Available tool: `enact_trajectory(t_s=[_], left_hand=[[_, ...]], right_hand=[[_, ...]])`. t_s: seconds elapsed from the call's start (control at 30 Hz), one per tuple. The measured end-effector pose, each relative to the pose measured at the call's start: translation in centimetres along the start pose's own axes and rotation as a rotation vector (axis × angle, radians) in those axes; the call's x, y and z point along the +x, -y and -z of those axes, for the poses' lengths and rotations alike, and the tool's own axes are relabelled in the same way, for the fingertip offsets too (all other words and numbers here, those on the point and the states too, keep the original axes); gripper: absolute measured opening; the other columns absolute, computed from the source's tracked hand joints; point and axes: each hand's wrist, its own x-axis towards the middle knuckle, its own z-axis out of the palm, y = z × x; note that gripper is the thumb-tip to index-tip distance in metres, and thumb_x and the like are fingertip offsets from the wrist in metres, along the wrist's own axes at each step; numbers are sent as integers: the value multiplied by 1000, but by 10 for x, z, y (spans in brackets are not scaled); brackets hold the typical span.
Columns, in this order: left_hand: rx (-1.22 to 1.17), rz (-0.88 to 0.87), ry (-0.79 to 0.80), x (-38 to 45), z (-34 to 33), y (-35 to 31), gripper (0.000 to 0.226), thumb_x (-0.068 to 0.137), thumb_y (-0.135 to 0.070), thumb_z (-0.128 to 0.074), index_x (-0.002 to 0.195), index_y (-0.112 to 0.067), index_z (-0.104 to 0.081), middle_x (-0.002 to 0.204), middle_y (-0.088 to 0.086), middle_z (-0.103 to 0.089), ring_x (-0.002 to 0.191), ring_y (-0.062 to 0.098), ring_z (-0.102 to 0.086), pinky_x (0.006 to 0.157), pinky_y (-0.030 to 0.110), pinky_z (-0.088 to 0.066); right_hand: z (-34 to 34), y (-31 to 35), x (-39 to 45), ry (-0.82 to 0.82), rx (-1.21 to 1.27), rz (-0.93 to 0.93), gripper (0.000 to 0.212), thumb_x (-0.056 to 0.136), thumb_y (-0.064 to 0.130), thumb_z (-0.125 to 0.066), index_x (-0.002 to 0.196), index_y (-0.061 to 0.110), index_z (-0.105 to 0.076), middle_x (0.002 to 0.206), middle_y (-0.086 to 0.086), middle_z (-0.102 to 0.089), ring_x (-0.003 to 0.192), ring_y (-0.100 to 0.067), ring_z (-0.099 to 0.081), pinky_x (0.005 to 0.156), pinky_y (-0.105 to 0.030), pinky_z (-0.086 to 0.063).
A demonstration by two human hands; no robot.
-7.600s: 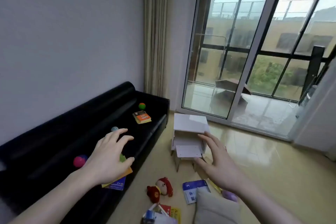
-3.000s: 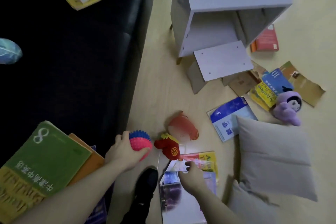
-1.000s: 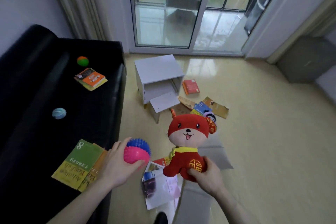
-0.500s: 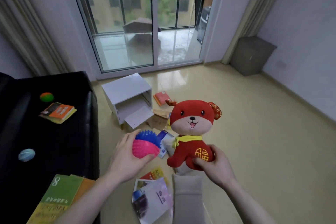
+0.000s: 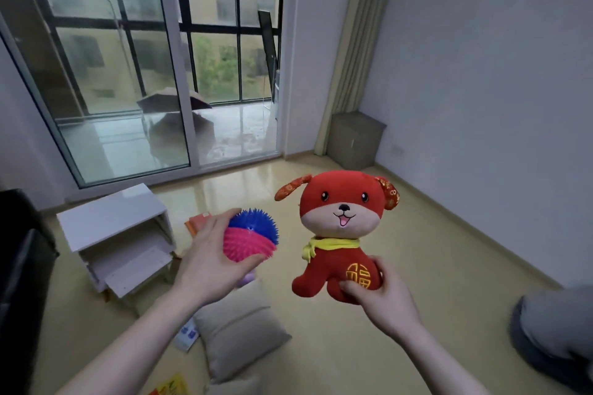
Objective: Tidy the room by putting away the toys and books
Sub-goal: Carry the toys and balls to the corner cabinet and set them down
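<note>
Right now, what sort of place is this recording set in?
Probably a home living room: a glass sliding balcony door, a beige floor cushion and a small white open-fronted cabinet on a glossy yellow floor, with books scattered about.

A beige cushion (image 5: 239,333) lies on the floor (image 5: 417,266) near a white cabinet (image 5: 115,234). A grey box (image 5: 354,139) stands in the corner beside the curtain (image 5: 356,42).
</note>
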Motion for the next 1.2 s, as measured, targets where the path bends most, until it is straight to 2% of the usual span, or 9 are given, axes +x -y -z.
enact_trajectory(t_s=[0.23, 0.43, 0.6, 0.77, 0.9, 1.03, 1.2], left_hand=[[23, -59, -19, 47, -61, -81, 102, 63, -76, -78, 149, -44, -32, 138, -16, -48, 115, 10, -54, 95, 39, -53], [51, -97, -32, 122, -99, -126, 98, 67, -72, -80, 148, -41, -36, 138, -12, -50, 114, 12, -56, 95, 39, -53], [20, -135, -91, 220, -150, -150, 96, 69, -70, -81, 148, -39, -38, 138, -12, -51, 114, 12, -55, 93, 36, -52], [-47, -152, -112, 342, -202, -165, 95, 68, -72, -81, 147, -41, -37, 136, -16, -51, 114, 9, -54, 91, 32, -50], [-77, -162, -89, 433, -244, -185, 97, 68, -68, -83, 148, -40, -37, 139, -14, -51, 117, 11, -54, 95, 35, -53], [-107, -195, -50, 505, -284, -209, 94, 67, -69, -82, 146, -44, -36, 135, -17, -50, 116, 11, -56, 95, 35, -54], [-81, -215, -51, 617, -345, -232, 91, 69, -66, -84, 143, -45, -35, 130, -19, -50, 113, 9, -56, 90, 32, -55]], right_hand=[[103, -35, 84, -42, 64, 2, 53, 56, 60, -82, 101, 40, -61, 96, 14, -71, 85, -5, -68, 76, -38, -58], [145, -52, 167, -57, 71, 5, 54, 58, 61, -81, 103, 43, -57, 102, 15, -68, 90, -6, -66, 81, -40, -57], [169, -57, 273, -51, 45, 49, 54, 64, 56, -85, 108, 44, -56, 105, 16, -67, 93, -4, -66, 81, -36, -56], [179, -56, 399, -66, 25, 53, 65, 58, 61, -84, 113, 41, -57, 105, 15, -69, 93, -5, -67, 83, -39, -58], [192, -62, 487, -81, 31, 51, 63, 57, 60, -86, 110, 41, -57, 103, 15, -69, 91, -6, -68, 82, -41, -58], [204, -72, 562, -114, 54, 15, 71, 52, 63, -87, 114, 42, -58, 102, 17, -72, 92, -6, -69, 84, -43, -59], [215, -88, 688, -137, 126, 17, 59, 54, 46, -95, 102, 43, -62, 91, 18, -73, 86, -6, -70, 81, -42, -60]])
